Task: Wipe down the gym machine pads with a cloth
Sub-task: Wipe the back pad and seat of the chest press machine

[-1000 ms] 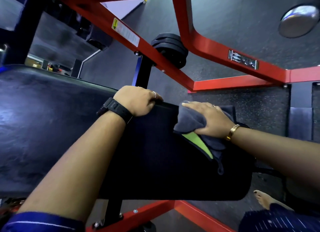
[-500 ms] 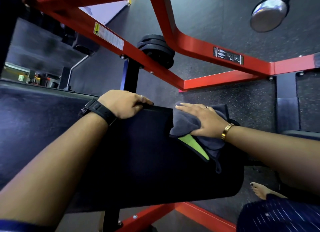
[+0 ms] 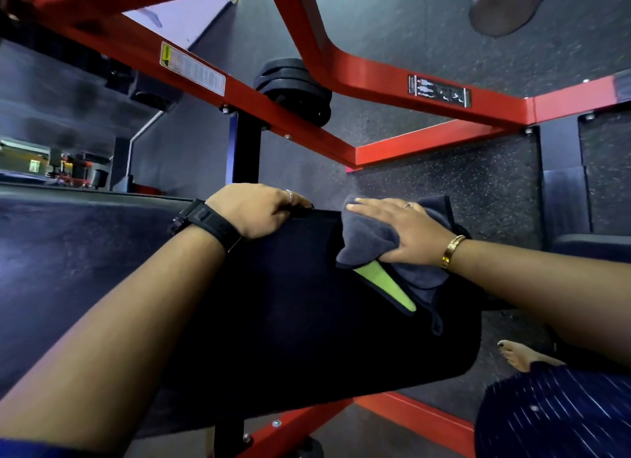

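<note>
**Wiping the far end of the black pad**

The step in hand looks like the wipe itself. The right hand (image 3: 399,232) lies flat, fingers spread, pressing a grey cloth (image 3: 368,242) onto the black pad (image 3: 307,321) at its upper right end; it presses rather than clenches, thumb tucked at the cloth's near edge. A green face of the cloth shows just below that hand. The left hand (image 3: 259,210) is curled over the pad's far edge, just left of the cloth, gripping the pad to steady it.

The next move probably calls for dragging the cloth along the pad toward the left hand, keeping pressure even, then shifting that hand clear.

Counted: one cloth, two hands, one dark pad under the hands with a broader padded surface (image 3: 68,269) to its left, one red frame (image 3: 375,81) beyond the pad.
</note>
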A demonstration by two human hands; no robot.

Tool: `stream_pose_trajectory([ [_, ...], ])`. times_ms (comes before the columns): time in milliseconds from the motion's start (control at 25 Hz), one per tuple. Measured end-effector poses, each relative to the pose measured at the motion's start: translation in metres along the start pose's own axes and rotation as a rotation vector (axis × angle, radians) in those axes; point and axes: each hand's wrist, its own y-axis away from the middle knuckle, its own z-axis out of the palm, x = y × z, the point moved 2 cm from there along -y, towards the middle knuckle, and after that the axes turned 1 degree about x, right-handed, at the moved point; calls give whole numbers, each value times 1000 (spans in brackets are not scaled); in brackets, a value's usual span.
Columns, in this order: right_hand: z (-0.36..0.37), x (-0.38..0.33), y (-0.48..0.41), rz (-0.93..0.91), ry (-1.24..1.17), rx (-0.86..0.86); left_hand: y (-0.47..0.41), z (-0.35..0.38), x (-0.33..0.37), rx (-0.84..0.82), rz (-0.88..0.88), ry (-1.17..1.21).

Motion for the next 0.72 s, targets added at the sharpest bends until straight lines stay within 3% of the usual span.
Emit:
stream_pose_trajectory([
  [280, 4, 7, 11, -23, 21, 21, -31, 22, 27, -18, 79, 14],
  [440, 2, 42, 34, 88, -24, 40, -41, 25, 46, -7, 72, 30],
  [720, 5, 35, 38, 150, -7, -13, -58, 33, 67, 2, 109, 14],
])
